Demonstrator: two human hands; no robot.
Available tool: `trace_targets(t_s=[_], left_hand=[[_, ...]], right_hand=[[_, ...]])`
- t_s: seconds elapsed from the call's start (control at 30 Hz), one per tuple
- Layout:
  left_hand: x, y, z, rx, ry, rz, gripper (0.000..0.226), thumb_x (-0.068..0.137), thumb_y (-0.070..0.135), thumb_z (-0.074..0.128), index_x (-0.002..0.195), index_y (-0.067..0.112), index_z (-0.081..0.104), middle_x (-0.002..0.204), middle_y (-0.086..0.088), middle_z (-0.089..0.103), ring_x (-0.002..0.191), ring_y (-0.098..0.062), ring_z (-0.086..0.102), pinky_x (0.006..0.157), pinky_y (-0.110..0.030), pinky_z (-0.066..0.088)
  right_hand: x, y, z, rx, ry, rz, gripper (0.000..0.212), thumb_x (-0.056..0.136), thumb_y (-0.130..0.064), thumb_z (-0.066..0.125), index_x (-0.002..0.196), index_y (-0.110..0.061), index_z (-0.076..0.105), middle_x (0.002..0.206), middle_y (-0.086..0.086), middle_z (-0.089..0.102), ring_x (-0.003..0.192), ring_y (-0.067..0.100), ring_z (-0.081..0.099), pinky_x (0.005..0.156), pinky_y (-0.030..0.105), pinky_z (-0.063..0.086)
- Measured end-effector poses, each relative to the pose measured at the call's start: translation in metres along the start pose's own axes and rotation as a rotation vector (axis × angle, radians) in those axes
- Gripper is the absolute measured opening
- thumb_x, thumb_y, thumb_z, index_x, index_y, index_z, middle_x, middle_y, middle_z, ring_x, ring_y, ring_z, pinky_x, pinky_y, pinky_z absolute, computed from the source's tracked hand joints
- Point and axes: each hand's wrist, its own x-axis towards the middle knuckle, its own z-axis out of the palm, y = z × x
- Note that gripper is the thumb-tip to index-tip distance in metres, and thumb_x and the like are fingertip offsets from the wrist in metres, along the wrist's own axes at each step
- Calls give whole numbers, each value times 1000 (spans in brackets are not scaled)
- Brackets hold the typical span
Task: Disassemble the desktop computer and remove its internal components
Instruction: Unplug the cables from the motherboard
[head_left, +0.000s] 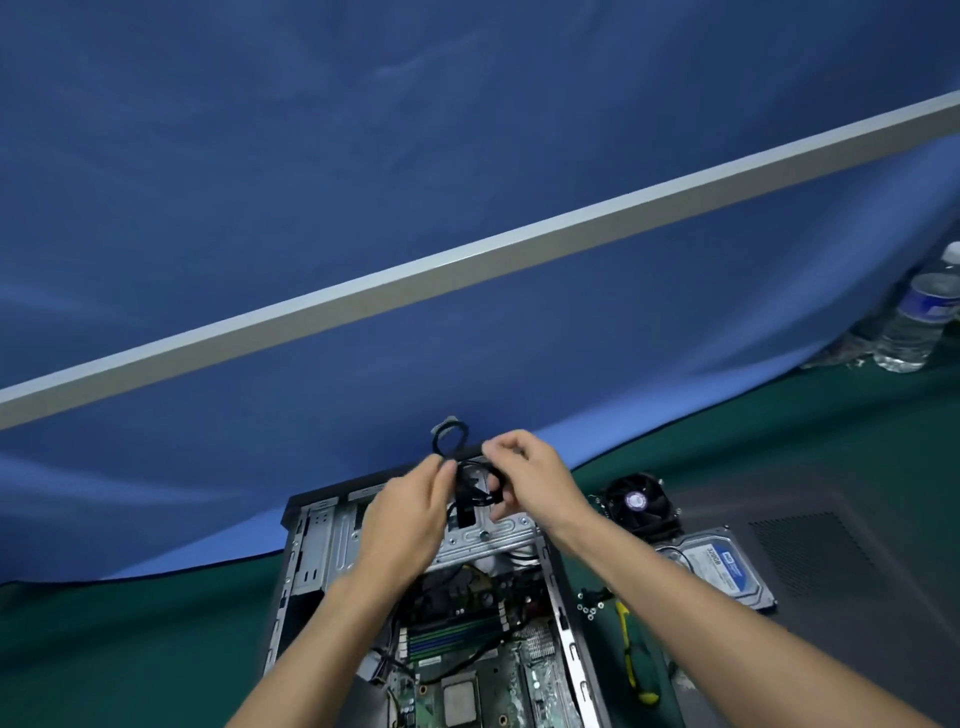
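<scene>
An open desktop case (306, 561) lies on the green mat, its motherboard (467, 680) with bare CPU and RAM sticks (449, 636) exposed. Above the case's far end, both hands hold a black cable (448, 435) that is looped into coils. My left hand (410, 504) pinches the cable near the loop. My right hand (530, 475) grips the coiled part with curled fingers. A black connector (466, 512) hangs down between the hands over the metal drive cage (488, 535).
To the right of the case lie a CPU cooler fan (640, 506), a hard drive (724, 566), several loose screws (589, 609), a yellow-handled tool (635, 660) and the grey side panel (821, 561). Water bottles (919, 322) stand far right. A blue cloth backdrop (363, 208) hangs behind.
</scene>
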Motion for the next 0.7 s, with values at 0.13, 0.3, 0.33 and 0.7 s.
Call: trace_targets(t_s=[0.13, 0.3, 0.33, 0.7], left_hand=[[3, 16, 2, 294, -84, 205, 29, 99, 45, 28, 108, 30, 50, 92, -3, 67, 89, -29, 60, 63, -36, 38], [-1, 50, 19, 314, -112, 406, 39, 97, 53, 25, 127, 36, 42, 107, 5, 63, 96, -21, 60, 70, -35, 43], [-2, 54, 25, 228, -108, 381, 40, 96, 54, 29, 128, 35, 42, 108, 7, 61, 97, -18, 59, 72, -33, 43], [-15, 59, 141, -112, -152, -167, 36, 92, 33, 45, 60, 17, 39, 59, 3, 53, 61, -21, 52, 49, -29, 29]], right_hand=[[-6, -17, -20, -33, -29, 26, 40, 93, -50, 49, 86, -13, 63, 52, -5, 50, 43, 6, 42, 45, 23, 44], [-15, -20, -49, -331, 172, -173, 36, 96, -25, 51, 62, -18, 56, 49, -7, 52, 52, 16, 47, 55, 30, 38], [-16, -21, -57, -379, 233, -192, 37, 97, -26, 49, 61, -19, 54, 50, -5, 50, 53, 17, 46, 57, 30, 36], [-53, -10, -159, -939, 497, -198, 37, 97, -33, 48, 68, -11, 49, 57, 1, 49, 57, 19, 45, 53, 33, 32]])
